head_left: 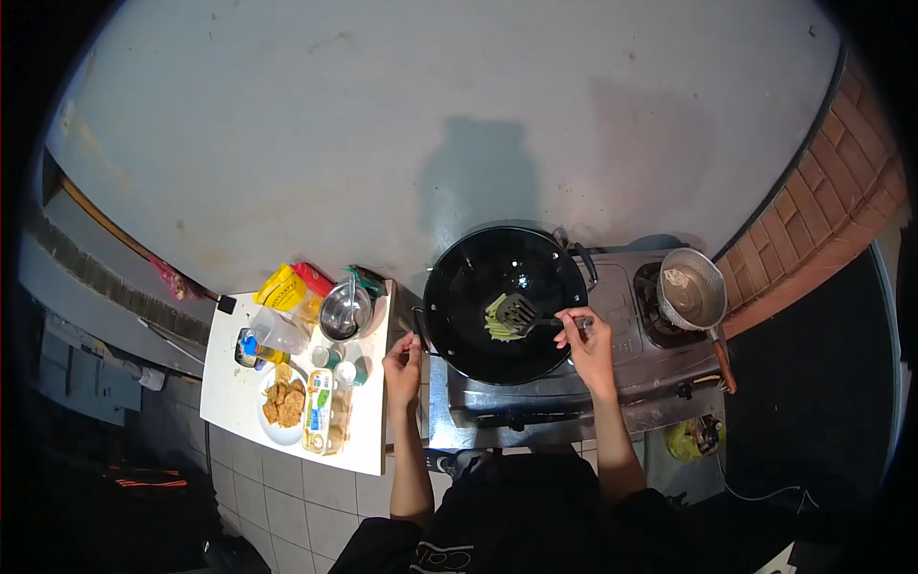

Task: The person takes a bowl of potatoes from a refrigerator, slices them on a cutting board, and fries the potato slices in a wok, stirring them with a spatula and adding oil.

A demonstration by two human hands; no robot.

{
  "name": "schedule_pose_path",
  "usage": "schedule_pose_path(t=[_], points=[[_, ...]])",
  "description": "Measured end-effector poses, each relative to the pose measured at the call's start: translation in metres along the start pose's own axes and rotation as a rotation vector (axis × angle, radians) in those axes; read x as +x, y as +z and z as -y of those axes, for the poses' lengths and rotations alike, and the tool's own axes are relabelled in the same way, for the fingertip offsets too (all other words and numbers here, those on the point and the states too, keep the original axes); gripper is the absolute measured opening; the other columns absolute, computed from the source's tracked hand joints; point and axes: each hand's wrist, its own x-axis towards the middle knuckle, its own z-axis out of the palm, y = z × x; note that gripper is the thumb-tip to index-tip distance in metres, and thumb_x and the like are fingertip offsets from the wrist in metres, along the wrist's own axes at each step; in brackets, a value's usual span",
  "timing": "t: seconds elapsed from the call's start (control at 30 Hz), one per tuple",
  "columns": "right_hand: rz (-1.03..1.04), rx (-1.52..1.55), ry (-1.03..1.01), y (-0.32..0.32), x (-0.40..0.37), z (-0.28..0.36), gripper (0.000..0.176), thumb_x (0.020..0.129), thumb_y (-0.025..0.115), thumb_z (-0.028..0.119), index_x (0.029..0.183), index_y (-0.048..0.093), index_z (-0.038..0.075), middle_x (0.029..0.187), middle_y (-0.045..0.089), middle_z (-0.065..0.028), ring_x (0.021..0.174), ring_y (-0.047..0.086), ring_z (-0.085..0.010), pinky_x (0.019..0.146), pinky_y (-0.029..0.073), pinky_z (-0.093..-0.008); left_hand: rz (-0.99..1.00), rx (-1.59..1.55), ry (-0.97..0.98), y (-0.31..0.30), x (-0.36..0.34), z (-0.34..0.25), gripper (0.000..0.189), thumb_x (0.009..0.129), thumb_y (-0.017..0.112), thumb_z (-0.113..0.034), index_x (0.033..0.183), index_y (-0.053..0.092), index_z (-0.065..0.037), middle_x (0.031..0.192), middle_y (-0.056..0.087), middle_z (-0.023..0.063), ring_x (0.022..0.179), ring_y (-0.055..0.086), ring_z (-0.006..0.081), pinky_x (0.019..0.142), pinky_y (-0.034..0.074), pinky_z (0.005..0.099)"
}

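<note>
with right fingers (571, 319) holding spatula (519, 311), reaches green food (497, 331) inside wok (478, 273); with left fingers (411, 343) by wok's left handle (418, 317), cannot confirm grasp; could tilt wok by pushing hard.

Steel stove (617, 277) carries black wok (464, 287), plus saucepan (703, 304) right of wok. White bench (228, 387), left of wok, carries metal bowl (333, 322), yellow packet (279, 287), egg carton (317, 413), white plate (283, 436).
</note>
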Motion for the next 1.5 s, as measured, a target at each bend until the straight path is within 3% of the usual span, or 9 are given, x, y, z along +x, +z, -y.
schedule_pose_path(t=[0.2, 0.33, 0.47, 0.53, 0.57, 0.87, 1.13, 1.33, 1.5], points=[[0.024, 0.02, 0.02, 0.027, 0.0, -0.005, 0.01, 0.094, 0.055, 0.005, 0.094, 0.058, -0.005, 0.085, 0.065, -0.0087, 0.06, 0.06, -0.0092, 0.053, 0.049, -0.0226, -0.008, -0.08, 0.004, -0.005, 0.009, 0.01, 0.027, 0.091, 0.065, -0.017, 0.106, 0.067, 0.005, 0.088, 0.067, 0.0043, 0.08, 0.057, 0.0083, 0.074, 0.045, 0.0216], [0.122, -0.096, 0.054, 0.017, -0.005, 0.002, 0.009, 0.094, 0.054, 0.004, 0.095, 0.057, -0.005, 0.09, 0.066, -0.0098, 0.061, 0.06, -0.0092, 0.053, 0.049, -0.0224, -0.021, -0.063, 0.023, -0.003, 0.006, 0.01, 0.028, 0.088, 0.069, -0.016, 0.105, 0.067, 0.005, 0.081, 0.062, -0.0002, 0.072, 0.051, 0.0054, 0.066, 0.042, 0.0195], [0.028, -0.038, 0.015, 0.014, -0.001, -0.004, 0.009, 0.095, 0.052, 0.001, 0.095, 0.056, -0.006, 0.093, 0.066, -0.0124, 0.061, 0.059, -0.0098, 0.054, 0.049, -0.0224, -0.056, -0.047, 0.032, -0.002, 0.007, 0.015, 0.027, 0.087, 0.07, -0.016, 0.104, 0.068, 0.005, 0.074, 0.054, -0.0043, 0.066, 0.045, 0.0036, 0.06, 0.037, 0.018], [0.1, -0.101, -0.006, 0.016, 0.003, -0.006, 0.009, 0.094, 0.053, 0.001, 0.095, 0.057, -0.007, 0.08, 0.064, -0.0092, 0.061, 0.06, -0.0096, 0.055, 0.051, -0.0222, -0.027, -0.014, 0.037, -0.002, 0.007, 0.015, 0.029, 0.089, 0.068, -0.015, 0.106, 0.066, 0.008, 0.083, 0.063, 0.0026, 0.079, 0.055, 0.0092, 0.076, 0.044, 0.0239], [0.127, -0.068, -0.011, 0.017, 0.002, -0.007, 0.009, 0.094, 0.053, 0.002, 0.095, 0.057, -0.007, 0.08, 0.064, -0.0091, 0.061, 0.06, -0.0099, 0.055, 0.051, -0.0224, -0.029, -0.013, 0.036, -0.002, 0.006, 0.015, 0.029, 0.089, 0.068, -0.015, 0.106, 0.066, 0.008, 0.083, 0.063, 0.0026, 0.079, 0.055, 0.0092, 0.076, 0.044, 0.0239], [0.053, -0.05, 0.01, 0.014, 0.001, -0.002, 0.01, 0.094, 0.054, 0.002, 0.093, 0.058, -0.007, 0.085, 0.065, -0.0099, 0.061, 0.061, -0.0103, 0.054, 0.052, -0.0232, -0.089, 0.144, 0.145, -0.004, 0.009, 0.018, 0.027, 0.086, 0.071, -0.016, 0.102, 0.069, 0.005, 0.074, 0.057, -0.0006, 0.07, 0.051, 0.006, 0.064, 0.041, 0.0207], [0.09, -0.032, -0.019, -0.001, -0.01, 0.016, 0.009, 0.094, 0.053, 0.001, 0.097, 0.058, -0.007, 0.091, 0.067, -0.0126, 0.062, 0.062, -0.0112, 0.054, 0.051, -0.0229, -0.1, 0.251, 0.08, 0.0, 0.002, -0.011, 0.03, 0.084, 0.073, -0.019, 0.101, 0.07, 0.006, 0.065, 0.046, -0.0034, 0.062, 0.041, 0.0054, 0.056, 0.034, 0.0213], [-0.047, -0.039, -0.036, 0.012, 0.001, 0.007, 0.014, 0.095, 0.055, 0.006, 0.093, 0.06, -0.008, 0.085, 0.066, -0.0108, 0.059, 0.061, -0.0102, 0.053, 0.049, -0.0225, -0.102, 0.193, 0.059, 0.003, -0.002, -0.014, 0.032, 0.085, 0.072, -0.019, 0.102, 0.068, 0.008, 0.064, 0.044, -0.0045, 0.061, 0.038, 0.006, 0.055, 0.031, 0.0216], [0.086, -0.132, 0.043, 0.018, -0.005, -0.004, 0.011, 0.093, 0.056, 0.005, 0.091, 0.06, -0.005, 0.077, 0.066, -0.0073, 0.056, 0.058, -0.0072, 0.051, 0.047, -0.022, -0.106, 0.212, 0.098, 0.002, 0.001, -0.007, 0.03, 0.086, 0.072, -0.018, 0.102, 0.069, 0.007, 0.064, 0.043, -0.0049, 0.061, 0.037, 0.0055, 0.054, 0.029, 0.0214]])
